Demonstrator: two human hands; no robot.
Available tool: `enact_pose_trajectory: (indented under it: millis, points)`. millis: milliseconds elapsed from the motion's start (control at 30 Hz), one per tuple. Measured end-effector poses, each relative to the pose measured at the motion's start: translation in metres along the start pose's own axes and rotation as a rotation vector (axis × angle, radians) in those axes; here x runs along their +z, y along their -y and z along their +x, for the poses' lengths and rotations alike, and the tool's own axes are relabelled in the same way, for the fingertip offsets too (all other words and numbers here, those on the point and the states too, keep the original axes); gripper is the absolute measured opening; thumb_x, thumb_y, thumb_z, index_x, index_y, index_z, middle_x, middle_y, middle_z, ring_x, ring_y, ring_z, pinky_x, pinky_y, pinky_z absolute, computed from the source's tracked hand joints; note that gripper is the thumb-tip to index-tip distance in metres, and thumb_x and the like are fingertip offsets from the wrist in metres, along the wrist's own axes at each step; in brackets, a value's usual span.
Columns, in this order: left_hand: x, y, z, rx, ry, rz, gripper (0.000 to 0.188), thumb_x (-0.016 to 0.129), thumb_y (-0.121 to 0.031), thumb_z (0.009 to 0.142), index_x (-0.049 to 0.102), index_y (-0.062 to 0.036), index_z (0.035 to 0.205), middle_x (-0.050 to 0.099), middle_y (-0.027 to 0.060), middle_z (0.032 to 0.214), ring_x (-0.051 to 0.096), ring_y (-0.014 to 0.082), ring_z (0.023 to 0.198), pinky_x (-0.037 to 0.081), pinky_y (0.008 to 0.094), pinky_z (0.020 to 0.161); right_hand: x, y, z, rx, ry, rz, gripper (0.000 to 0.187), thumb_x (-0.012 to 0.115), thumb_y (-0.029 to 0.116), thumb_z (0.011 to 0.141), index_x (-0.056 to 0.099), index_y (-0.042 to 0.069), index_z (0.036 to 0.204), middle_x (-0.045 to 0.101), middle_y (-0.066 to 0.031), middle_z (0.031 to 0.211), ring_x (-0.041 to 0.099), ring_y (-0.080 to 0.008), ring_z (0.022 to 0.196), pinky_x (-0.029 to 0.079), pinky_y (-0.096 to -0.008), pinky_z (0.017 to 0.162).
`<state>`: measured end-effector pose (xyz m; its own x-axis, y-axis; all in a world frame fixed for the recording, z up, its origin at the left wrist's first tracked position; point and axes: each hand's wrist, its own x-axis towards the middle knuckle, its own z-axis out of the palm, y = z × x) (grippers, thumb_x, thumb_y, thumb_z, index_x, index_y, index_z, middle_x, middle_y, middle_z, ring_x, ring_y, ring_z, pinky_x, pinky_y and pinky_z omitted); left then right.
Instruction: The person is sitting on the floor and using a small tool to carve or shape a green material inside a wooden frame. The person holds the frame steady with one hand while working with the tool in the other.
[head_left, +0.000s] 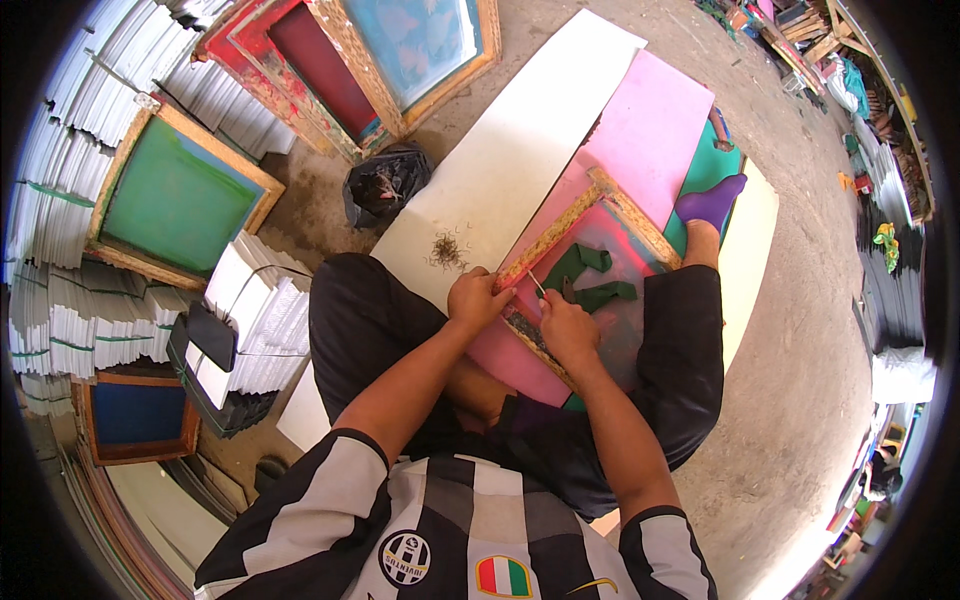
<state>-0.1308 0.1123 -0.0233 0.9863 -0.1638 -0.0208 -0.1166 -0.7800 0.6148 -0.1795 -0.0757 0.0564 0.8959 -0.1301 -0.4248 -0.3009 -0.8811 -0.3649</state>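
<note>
A wooden screen-printing frame (548,247) with pinkish mesh lies between my bent legs. My left hand (478,299) is closed round its near left corner, thumb on the wood. Just right of it, my right hand (569,328) grips a slim tool that looks like a screwdriver (537,284), its thin shaft reaching the frame's left bar. On the mesh lies a dark green cloth strip (592,280), with a small dark object I cannot make out beside my right hand. A scattered heap of bent staples (446,250) sits on the white board to the left.
Under the frame are a white board (530,130), a pink sheet (655,110) and a green sheet. A hammer (721,130) lies near my right foot. Beyond the staples stands a black plastic bag (388,185). Other screen frames (270,192) and bundled sheets (262,335) crowd the left.
</note>
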Motion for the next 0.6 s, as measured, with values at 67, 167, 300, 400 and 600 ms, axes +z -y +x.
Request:
enact_pose_trajectory:
  millis: [67, 167, 300, 400, 600]
  points:
    - [0.002, 0.002, 0.0, 0.007, -0.004, 0.002, 0.035, 0.082, -0.041, 0.08, 0.074, -0.0066, 0.075, 0.067, 0.0108, 0.084, 0.069, 0.0328, 0.08, 0.055, 0.0469, 0.074, 0.0, 0.006, 0.001, 0.016, 0.029, -0.034, 0.034, 0.051, 0.035, 0.106, 0.065, 0.012, 0.127, 0.074, -0.0276, 0.097, 0.072, -0.0482, 0.096, 0.055, -0.0615, 0.085]
    - [0.003, 0.003, 0.0, 0.015, 0.003, 0.023, 0.035, 0.082, -0.041, 0.08, 0.075, -0.0069, 0.077, 0.068, 0.0108, 0.085, 0.069, 0.0327, 0.081, 0.055, 0.0467, 0.075, 0.008, 0.011, 0.007, 0.034, 0.066, -0.086, 0.036, 0.049, 0.034, 0.107, 0.063, 0.008, 0.127, 0.074, -0.028, 0.099, 0.072, -0.0486, 0.097, 0.055, -0.0621, 0.085]
    - [0.002, -0.003, 0.001, 0.005, 0.024, 0.05, 0.035, 0.082, -0.042, 0.081, 0.076, -0.007, 0.079, 0.068, 0.0109, 0.086, 0.069, 0.0329, 0.083, 0.055, 0.0466, 0.075, 0.029, -0.011, 0.016, -0.048, 0.01, 0.2, 0.036, 0.045, 0.036, 0.109, 0.058, 0.007, 0.127, 0.074, -0.0275, 0.103, 0.072, -0.05, 0.099, 0.055, -0.063, 0.085]
    - [0.002, 0.0, -0.001, -0.008, 0.01, 0.013, 0.036, 0.082, -0.041, 0.081, 0.075, -0.0067, 0.078, 0.068, 0.0111, 0.086, 0.07, 0.033, 0.083, 0.055, 0.0469, 0.076, 0.021, 0.003, 0.001, 0.009, -0.025, 0.171, 0.034, 0.05, 0.033, 0.107, 0.064, 0.008, 0.124, 0.074, -0.0284, 0.099, 0.072, -0.0503, 0.098, 0.055, -0.0615, 0.083]
    - [0.0, -0.001, 0.001, -0.005, 0.027, 0.037, 0.036, 0.082, -0.042, 0.081, 0.075, -0.0066, 0.076, 0.068, 0.011, 0.086, 0.07, 0.0327, 0.083, 0.055, 0.0468, 0.076, 0.027, -0.002, 0.003, 0.059, -0.034, 0.363, 0.034, 0.056, 0.03, 0.106, 0.071, 0.005, 0.123, 0.075, -0.0246, 0.102, 0.071, -0.0433, 0.106, 0.054, -0.0508, 0.089]
